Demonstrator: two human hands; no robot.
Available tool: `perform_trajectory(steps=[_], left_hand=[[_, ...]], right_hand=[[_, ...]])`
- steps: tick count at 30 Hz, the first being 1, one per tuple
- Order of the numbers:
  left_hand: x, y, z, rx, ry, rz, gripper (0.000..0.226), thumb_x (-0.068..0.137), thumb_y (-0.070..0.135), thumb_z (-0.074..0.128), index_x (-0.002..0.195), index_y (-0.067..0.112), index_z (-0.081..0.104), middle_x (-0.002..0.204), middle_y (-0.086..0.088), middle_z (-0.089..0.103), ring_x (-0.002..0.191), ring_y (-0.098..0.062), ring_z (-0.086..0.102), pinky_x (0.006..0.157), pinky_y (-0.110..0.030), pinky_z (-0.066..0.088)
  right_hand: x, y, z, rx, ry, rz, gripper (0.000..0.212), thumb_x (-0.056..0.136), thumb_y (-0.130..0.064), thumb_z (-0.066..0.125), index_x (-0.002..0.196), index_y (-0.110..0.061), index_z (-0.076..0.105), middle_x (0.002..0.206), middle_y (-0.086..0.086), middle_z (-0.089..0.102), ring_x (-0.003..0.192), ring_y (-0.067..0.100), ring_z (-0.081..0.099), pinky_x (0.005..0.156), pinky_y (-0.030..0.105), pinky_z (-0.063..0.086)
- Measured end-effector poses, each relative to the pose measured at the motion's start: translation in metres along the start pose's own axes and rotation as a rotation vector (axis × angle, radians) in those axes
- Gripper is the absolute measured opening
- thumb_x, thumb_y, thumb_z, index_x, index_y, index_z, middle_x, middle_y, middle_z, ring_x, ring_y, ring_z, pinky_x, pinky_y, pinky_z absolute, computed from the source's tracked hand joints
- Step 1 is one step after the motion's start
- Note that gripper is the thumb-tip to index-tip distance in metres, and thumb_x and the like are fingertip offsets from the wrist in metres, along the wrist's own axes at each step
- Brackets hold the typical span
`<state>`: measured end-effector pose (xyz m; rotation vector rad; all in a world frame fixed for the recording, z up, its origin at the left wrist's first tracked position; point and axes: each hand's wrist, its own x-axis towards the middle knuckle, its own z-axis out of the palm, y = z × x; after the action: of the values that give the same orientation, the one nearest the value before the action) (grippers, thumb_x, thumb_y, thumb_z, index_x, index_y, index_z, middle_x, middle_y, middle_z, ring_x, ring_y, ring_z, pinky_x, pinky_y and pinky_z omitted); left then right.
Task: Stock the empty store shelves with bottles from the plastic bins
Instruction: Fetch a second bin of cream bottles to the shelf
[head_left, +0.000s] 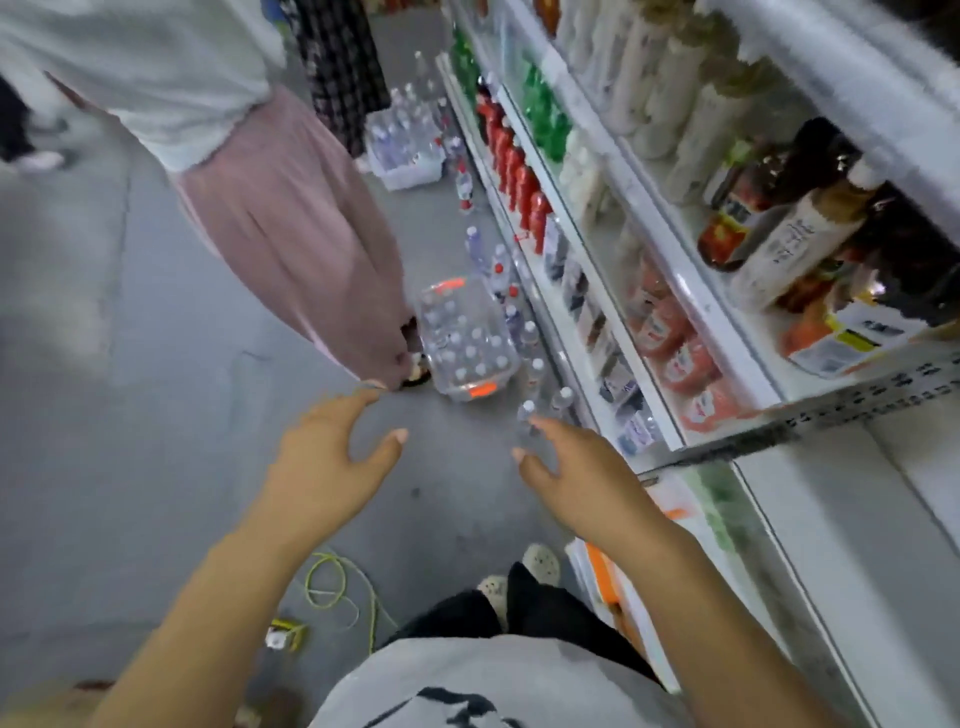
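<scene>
Holding both arms out low over the grey floor (130, 364). Spreading the left hand (322, 457) wide, with loose fingers, gripping nothing. Spreading the right hand (576, 478) the same way, with nothing in it, fingertips very near a small clear bottle (527, 415); too blurry to tell about touching.

Looking down at a clear plastic bin (485, 389) with orange clips, set on the floor a little past the hands and close to the foot of the shelves (722, 322). Seeing lots of white caps there, from water bottles (467, 343) packed tight inside that bin. Seeing more loose bottles (530, 332) too, standing in a line on the floor between the bin and the shelves. Finding a second bin (410, 176) of bottles farther down the aisle, also on the floor.

Looking along the shelves at red bottles (519, 176) low down, green bottles (545, 114) one shelf up, tall white bottles (665, 93) higher still, and dark brown bottles (748, 208) on the right.

Standing near another person in long pink clothes (291, 223), with a foot just beside the near bin. Wearing pale shoes (540, 564), with a thin yellow-green cable (332, 582) curled on the floor to their left.
</scene>
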<state>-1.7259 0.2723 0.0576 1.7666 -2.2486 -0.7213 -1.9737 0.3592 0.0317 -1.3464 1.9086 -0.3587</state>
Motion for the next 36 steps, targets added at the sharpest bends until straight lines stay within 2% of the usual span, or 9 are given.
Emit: perform_trajectory(steps=[4, 6, 10, 13, 16, 21, 27, 31, 36], left_hand=[[-0.002, -0.018, -0.005, -0.034, 0.098, -0.153, 0.061, 0.085, 0.054, 0.061, 0.136, 0.021, 0.056, 0.137, 0.001, 0.059, 0.132, -0.02, 0.048, 0.106, -0.03, 0.035], [-0.013, -0.029, -0.005, -0.071, 0.144, -0.257, 0.062, 0.085, 0.055, 0.061, 0.136, 0.02, 0.056, 0.137, 0.0, 0.059, 0.131, -0.022, 0.048, 0.108, -0.034, 0.035], [-0.049, -0.064, -0.016, -0.11, 0.228, -0.456, 0.07, 0.08, 0.06, 0.054, 0.134, 0.016, 0.057, 0.133, -0.003, 0.061, 0.129, -0.023, 0.05, 0.109, -0.042, 0.039], [-0.066, -0.101, -0.039, -0.065, 0.314, -0.59, 0.071, 0.08, 0.063, 0.051, 0.133, 0.016, 0.059, 0.133, -0.003, 0.062, 0.131, -0.024, 0.05, 0.109, -0.045, 0.04], [-0.074, -0.141, -0.068, -0.027, 0.412, -0.677, 0.074, 0.08, 0.068, 0.044, 0.13, 0.017, 0.061, 0.131, -0.002, 0.063, 0.13, -0.025, 0.051, 0.108, -0.047, 0.041], [-0.076, -0.216, -0.129, -0.066, 0.579, -0.775, 0.071, 0.081, 0.069, 0.045, 0.13, 0.02, 0.061, 0.133, 0.002, 0.061, 0.131, -0.02, 0.048, 0.11, -0.049, 0.039], [-0.085, -0.322, -0.234, 0.018, 0.747, -0.877, 0.074, 0.08, 0.068, 0.045, 0.128, 0.016, 0.063, 0.133, -0.003, 0.062, 0.129, -0.027, 0.052, 0.107, -0.052, 0.042], [-0.095, -0.38, -0.293, 0.053, 0.83, -0.995, 0.066, 0.084, 0.06, 0.053, 0.132, 0.014, 0.06, 0.135, -0.004, 0.061, 0.129, -0.026, 0.051, 0.109, -0.048, 0.041], [-0.101, -0.438, -0.324, -0.013, 0.954, -1.163, 0.058, 0.09, 0.049, 0.065, 0.134, 0.012, 0.059, 0.138, -0.005, 0.06, 0.132, -0.025, 0.049, 0.111, -0.043, 0.037]], right_hand=[[0.055, -0.03, -0.01, -0.126, -0.06, -0.124, 0.054, 0.098, -0.047, 0.056, 0.146, -0.023, 0.049, 0.141, 0.006, 0.059, 0.13, 0.026, 0.053, 0.103, 0.037, 0.045], [0.074, -0.047, -0.006, -0.179, -0.111, -0.178, 0.052, 0.098, -0.046, 0.056, 0.144, -0.025, 0.05, 0.134, 0.009, 0.062, 0.124, 0.028, 0.057, 0.099, 0.037, 0.048], [0.099, -0.099, 0.022, -0.238, -0.271, -0.3, 0.054, 0.099, -0.047, 0.054, 0.147, -0.025, 0.048, 0.148, 0.001, 0.052, 0.135, 0.021, 0.048, 0.111, 0.035, 0.04], [0.116, -0.151, 0.056, -0.322, -0.362, -0.431, 0.054, 0.099, -0.047, 0.054, 0.148, -0.025, 0.046, 0.148, 0.003, 0.052, 0.137, 0.022, 0.046, 0.109, 0.033, 0.038], [0.132, -0.212, 0.092, -0.361, -0.419, -0.555, 0.054, 0.099, -0.046, 0.054, 0.147, -0.023, 0.047, 0.148, 0.003, 0.053, 0.138, 0.021, 0.045, 0.11, 0.034, 0.038], [0.158, -0.334, 0.154, -0.419, -0.476, -0.719, 0.054, 0.1, -0.045, 0.053, 0.147, -0.02, 0.047, 0.147, 0.003, 0.053, 0.138, 0.022, 0.045, 0.11, 0.034, 0.038], [0.18, -0.489, 0.237, -0.412, -0.52, -0.882, 0.051, 0.1, -0.044, 0.054, 0.146, -0.021, 0.049, 0.147, 0.002, 0.054, 0.138, 0.021, 0.046, 0.11, 0.032, 0.036], [0.192, -0.583, 0.289, -0.447, -0.537, -1.003, 0.051, 0.1, -0.044, 0.054, 0.144, -0.019, 0.052, 0.146, 0.004, 0.056, 0.136, 0.022, 0.048, 0.106, 0.029, 0.034], [0.209, -0.681, 0.348, -0.425, -0.594, -1.073, 0.049, 0.098, -0.043, 0.058, 0.14, -0.018, 0.057, 0.139, 0.005, 0.061, 0.131, 0.021, 0.053, 0.103, 0.028, 0.039]])
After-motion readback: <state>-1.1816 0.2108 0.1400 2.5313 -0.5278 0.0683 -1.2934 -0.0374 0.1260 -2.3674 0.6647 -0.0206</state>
